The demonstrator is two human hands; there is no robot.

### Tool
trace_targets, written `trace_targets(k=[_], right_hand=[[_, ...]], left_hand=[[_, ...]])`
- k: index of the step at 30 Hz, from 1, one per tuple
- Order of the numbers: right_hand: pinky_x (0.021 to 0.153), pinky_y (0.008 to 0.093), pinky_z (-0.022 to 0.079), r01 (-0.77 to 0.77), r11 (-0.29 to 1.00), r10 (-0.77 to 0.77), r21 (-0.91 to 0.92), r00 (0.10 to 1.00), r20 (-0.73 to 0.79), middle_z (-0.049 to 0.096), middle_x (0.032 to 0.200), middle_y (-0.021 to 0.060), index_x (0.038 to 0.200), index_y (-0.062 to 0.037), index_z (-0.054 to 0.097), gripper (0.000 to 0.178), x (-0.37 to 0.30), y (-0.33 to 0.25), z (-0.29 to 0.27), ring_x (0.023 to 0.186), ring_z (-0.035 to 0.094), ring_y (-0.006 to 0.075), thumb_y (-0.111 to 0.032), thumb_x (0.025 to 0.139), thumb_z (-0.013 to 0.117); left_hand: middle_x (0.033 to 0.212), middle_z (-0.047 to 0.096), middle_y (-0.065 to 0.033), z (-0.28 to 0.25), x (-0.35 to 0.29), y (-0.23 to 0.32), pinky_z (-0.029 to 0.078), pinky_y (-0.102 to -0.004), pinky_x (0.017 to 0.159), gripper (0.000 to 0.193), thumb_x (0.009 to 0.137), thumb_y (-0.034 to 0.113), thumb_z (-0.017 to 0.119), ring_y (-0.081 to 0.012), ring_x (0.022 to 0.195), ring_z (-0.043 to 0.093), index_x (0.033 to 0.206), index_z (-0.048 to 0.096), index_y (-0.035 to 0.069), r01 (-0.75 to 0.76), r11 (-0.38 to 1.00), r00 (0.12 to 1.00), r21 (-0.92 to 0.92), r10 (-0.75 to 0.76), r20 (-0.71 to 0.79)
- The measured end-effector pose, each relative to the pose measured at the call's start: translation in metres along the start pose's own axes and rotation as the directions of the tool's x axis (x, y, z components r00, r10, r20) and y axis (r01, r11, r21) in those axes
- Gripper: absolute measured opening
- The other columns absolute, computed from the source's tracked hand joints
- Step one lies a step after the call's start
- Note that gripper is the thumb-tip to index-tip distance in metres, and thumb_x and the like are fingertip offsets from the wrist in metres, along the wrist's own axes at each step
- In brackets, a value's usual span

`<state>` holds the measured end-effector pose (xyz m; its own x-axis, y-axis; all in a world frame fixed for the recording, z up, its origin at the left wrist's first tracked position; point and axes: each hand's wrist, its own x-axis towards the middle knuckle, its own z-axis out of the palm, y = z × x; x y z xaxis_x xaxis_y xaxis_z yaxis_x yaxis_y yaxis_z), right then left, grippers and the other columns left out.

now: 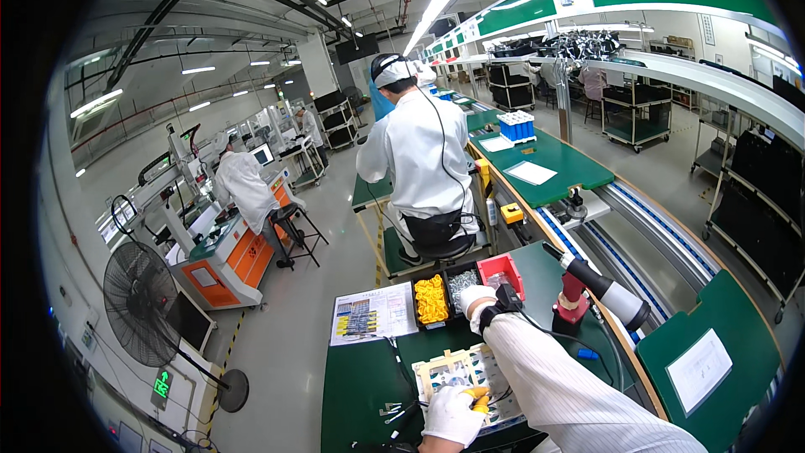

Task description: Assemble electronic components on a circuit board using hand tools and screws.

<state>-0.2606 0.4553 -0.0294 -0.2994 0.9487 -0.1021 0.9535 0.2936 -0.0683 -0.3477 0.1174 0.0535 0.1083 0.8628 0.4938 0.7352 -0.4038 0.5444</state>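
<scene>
My left hand [453, 416], in a white glove, is over a cream-coloured plastic frame [445, 362] on the green bench. Its fingers are closed on yellow plastic pieces [478, 393], which look like those in the black bin. My right hand [476, 296], also gloved, reaches forward to a black bin of small metal screws [460, 282]. Its fingertips are hidden, so I cannot tell whether they hold anything. Left of the screws stands the bin of yellow plastic pieces [431, 299], and to their right is a red bin [501, 272].
A printed sheet [373, 315] lies left of the bins. An electric screwdriver [599, 281] with a black and white body leans in a red holder [571, 302] at the right. Loose metal strips [392, 410] lie beside the frame. Ahead sits a co-worker [423, 151]; conveyor rails [620, 231] run along the right.
</scene>
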Motion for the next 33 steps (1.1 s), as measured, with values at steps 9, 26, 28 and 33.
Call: trace_targets(k=[9, 26, 28, 33], right_hand=[[0.091, 0.0423, 0.060, 0.016, 1.000, -0.015, 0.016, 0.998, -0.058, 0.078, 0.117, 0.0141, 0.114, -0.0110, 0.081, 0.025, -0.029, -0.015, -0.038, 0.110, 0.075, 0.0309, -0.017, 0.096, 0.064], [0.091, 0.0410, 0.060, -0.125, 0.986, 0.139, 0.110, 0.981, -0.135, 0.077, 0.119, 0.0141, 0.116, -0.0114, 0.080, 0.026, -0.048, -0.021, -0.067, 0.110, 0.075, 0.0297, -0.020, 0.098, 0.063], [0.092, 0.0412, 0.059, -0.137, 0.966, 0.179, 0.219, 0.965, -0.189, 0.077, 0.120, 0.0150, 0.117, -0.0107, 0.079, 0.027, -0.038, -0.007, -0.056, 0.111, 0.075, 0.0309, -0.019, 0.098, 0.062], [0.085, 0.0434, 0.061, 0.001, 0.981, 0.071, 0.194, 0.928, -0.366, 0.078, 0.102, 0.0214, 0.098, -0.0061, 0.083, 0.023, -0.026, -0.007, -0.054, 0.097, 0.077, 0.0366, -0.019, 0.092, 0.065]], left_hand=[[0.097, 0.072, -0.0135, -0.015, -0.002, -0.001, 0.054, -0.0450, 0.086, 0.021, 0.083, 0.018, 0.076, -0.0349, 0.093, 0.067, 0.100, 0.080, 0.008, 0.026, 0.997, 0.990, 0.071, -0.035, 0.134], [0.095, 0.074, -0.0139, -0.017, 0.005, 0.005, 0.055, -0.0441, 0.086, 0.020, 0.081, 0.019, 0.077, -0.0344, 0.092, 0.069, 0.098, 0.081, 0.010, 0.102, 0.988, 0.976, 0.118, -0.123, 0.179], [0.095, 0.074, -0.0142, -0.015, 0.007, 0.006, 0.056, -0.0441, 0.085, 0.020, 0.082, 0.020, 0.077, -0.0346, 0.093, 0.069, 0.099, 0.081, 0.009, 0.077, 0.990, 0.981, 0.115, -0.095, 0.168], [0.092, 0.072, -0.0140, -0.010, 0.005, -0.002, 0.056, -0.0426, 0.082, 0.017, 0.083, 0.021, 0.077, -0.0333, 0.089, 0.070, 0.094, 0.082, 0.008, 0.003, 0.987, 0.993, 0.158, -0.022, 0.116]])
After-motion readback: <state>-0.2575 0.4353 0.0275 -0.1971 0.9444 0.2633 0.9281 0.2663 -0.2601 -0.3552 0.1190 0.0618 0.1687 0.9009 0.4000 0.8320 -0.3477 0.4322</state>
